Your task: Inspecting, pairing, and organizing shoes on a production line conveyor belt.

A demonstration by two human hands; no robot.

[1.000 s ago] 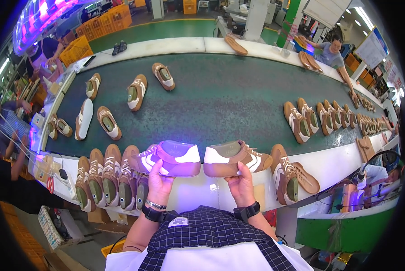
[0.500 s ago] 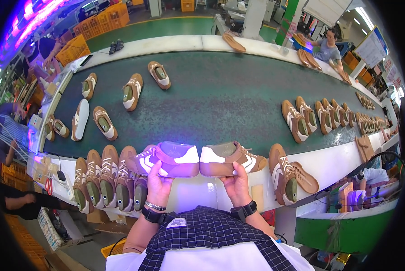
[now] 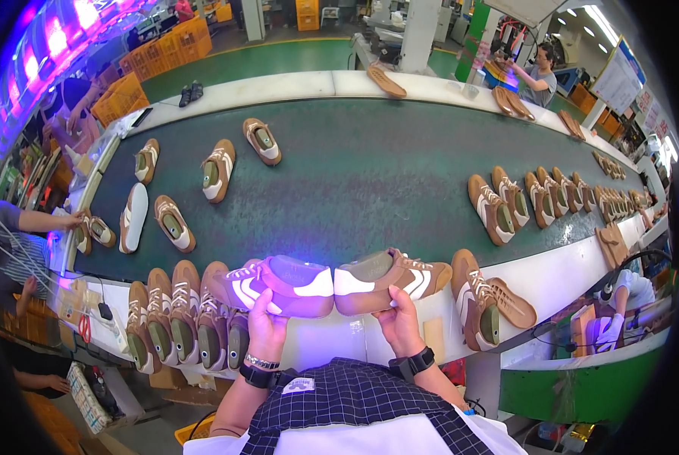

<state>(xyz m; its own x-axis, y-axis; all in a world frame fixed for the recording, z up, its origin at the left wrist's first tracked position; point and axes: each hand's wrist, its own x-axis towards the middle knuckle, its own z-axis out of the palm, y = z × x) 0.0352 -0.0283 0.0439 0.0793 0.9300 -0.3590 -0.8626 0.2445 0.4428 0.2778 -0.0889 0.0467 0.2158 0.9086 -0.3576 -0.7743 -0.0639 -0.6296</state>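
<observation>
My left hand (image 3: 267,331) is closed on a brown sneaker (image 3: 292,294) with white stripes, its toe to the left, lit purple. My right hand (image 3: 398,321) grips the matching sneaker (image 3: 364,285), its toe to the right. The two heels meet in the middle, and both shoes are raised over the near white ledge. My thumbs press on the near sides, while most other fingers are hidden beneath. Left of my left hand stands a row of sneakers (image 3: 186,303). Another sneaker (image 3: 472,299) stands right of my right hand, beside a brown sole (image 3: 512,305).
Beyond the ledge runs a dark green conveyor belt (image 3: 355,182). Sneakers (image 3: 218,171) lie scattered on its left, and more sneakers (image 3: 491,208) line up on its right. Soles (image 3: 386,81) rest on the far ledge. Co-workers are at the far right and left edge.
My view has tilted slightly, so the scene sits lower. Both sneakers stay held heel to heel. A co-worker's arm at the left now reaches to the shoes at the belt's end.
</observation>
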